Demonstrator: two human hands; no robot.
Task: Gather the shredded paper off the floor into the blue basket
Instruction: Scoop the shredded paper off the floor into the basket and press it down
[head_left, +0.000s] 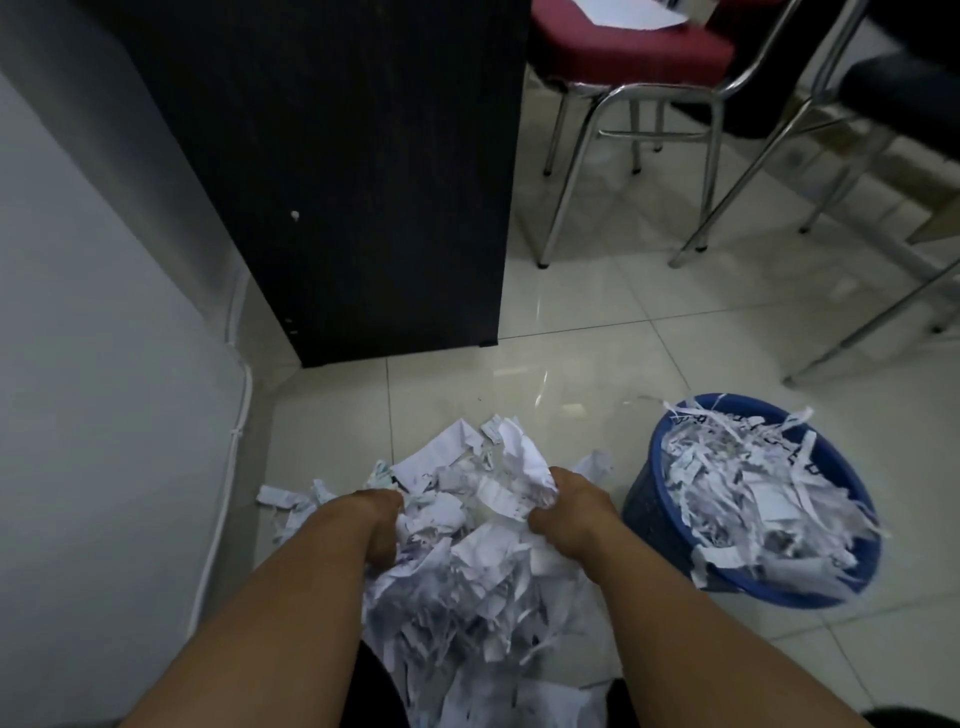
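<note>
Both forearms reach down into the paper (467, 561) heaped on the floor (597, 338) between them. Left hand (376, 525) is curled shut on a wad at the heap's left edge; right hand (566, 512) is clenched on crumpled sheets at its right. Just right of that hand stands the basket (644, 512), already heaped with shreds that spill over its rim. A dark cabinet (353, 182) rises beyond the heap, chrome chair legs (571, 182) further right, a wall (78, 338) at left.

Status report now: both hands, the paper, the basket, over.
Left hand and right hand shut on the shredded paper. Blue basket to the right, nearly full. Nothing between.
</note>
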